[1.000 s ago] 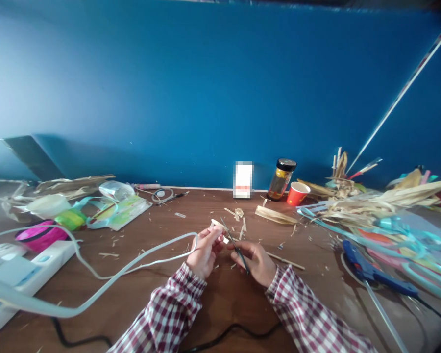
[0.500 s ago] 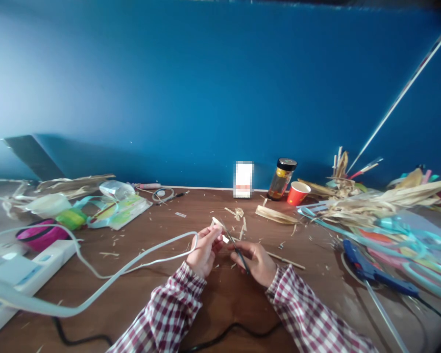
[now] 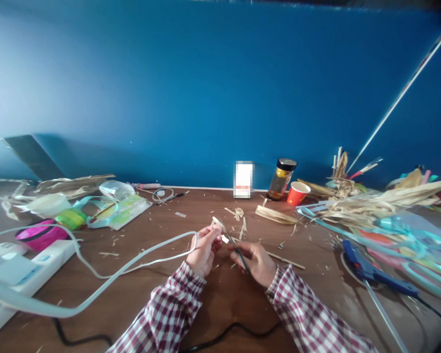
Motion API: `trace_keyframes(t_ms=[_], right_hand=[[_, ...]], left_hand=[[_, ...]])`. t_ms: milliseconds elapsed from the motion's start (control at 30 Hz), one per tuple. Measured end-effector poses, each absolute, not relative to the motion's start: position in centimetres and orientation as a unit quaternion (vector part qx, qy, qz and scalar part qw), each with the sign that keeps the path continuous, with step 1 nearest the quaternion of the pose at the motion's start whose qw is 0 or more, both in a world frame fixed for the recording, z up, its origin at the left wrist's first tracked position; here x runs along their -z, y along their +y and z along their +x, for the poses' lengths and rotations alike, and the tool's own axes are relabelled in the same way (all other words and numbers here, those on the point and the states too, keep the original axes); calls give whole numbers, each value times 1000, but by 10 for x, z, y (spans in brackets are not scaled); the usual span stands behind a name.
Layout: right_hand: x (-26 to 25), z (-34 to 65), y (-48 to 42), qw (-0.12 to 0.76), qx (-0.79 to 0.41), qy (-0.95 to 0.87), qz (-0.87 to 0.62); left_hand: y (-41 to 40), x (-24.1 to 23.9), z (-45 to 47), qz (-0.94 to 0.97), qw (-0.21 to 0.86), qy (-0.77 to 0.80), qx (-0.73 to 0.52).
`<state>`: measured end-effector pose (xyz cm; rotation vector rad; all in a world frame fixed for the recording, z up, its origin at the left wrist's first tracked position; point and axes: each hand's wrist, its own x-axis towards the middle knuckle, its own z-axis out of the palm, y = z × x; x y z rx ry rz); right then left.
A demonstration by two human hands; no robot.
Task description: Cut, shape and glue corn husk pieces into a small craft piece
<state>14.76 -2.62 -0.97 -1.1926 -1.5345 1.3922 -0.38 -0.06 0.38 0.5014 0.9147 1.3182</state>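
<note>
Pale piece [image 3: 216, 221] in the pinch, mid-table

Starting out on the far left, the white power strip [image 3: 55, 262] slants along the table's edge, a pink pouch [image 3: 44, 236] just beyond it and a green bundle [image 3: 71, 219] alongside. Behind them lie dry husks [image 3: 73, 185], under a dark panel [image 3: 31, 156] leaning at the blue wall [image 3: 191, 88]. A white cord [image 3: 139, 254] sweeps in, its loop reaching the left hand [image 3: 203, 249].

And here's the action! That left hand has thumb and fingers closed on the pale piece, held up above the brown table [image 3: 220, 304], a small white bit [image 3: 225, 239] showing just below the fingertips. Right beside it, the right hand [image 3: 257, 261] is clamped around a slim dark tool [image 3: 241, 259], its tip slanting up to the piece; whether the two touch, I cannot tell.

Husk scraps [image 3: 238, 213] litter the wood beyond the hands. Past a blurred-out white block [image 3: 243, 179] stand a black-lidded jar [image 3: 281, 179] and a red cup [image 3: 298, 194], side by side. A thin stick [image 3: 285, 261] lies by the right wrist. Farther right, the blue glue gun [image 3: 375, 274] rests before a heap of husks and ribbons [image 3: 422, 240].
</note>
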Motion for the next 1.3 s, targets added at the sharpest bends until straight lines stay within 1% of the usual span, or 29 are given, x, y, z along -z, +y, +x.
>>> trace_keyframes(t_ms=[867, 1300], right_hand=[[5, 148, -28, 361, -516, -607, -484], [7, 147, -27, 366, -545, -578, -484]], left_hand=[[0, -5, -3, 233, 660, 408, -586], [1, -4, -3, 231, 663, 409, -584]])
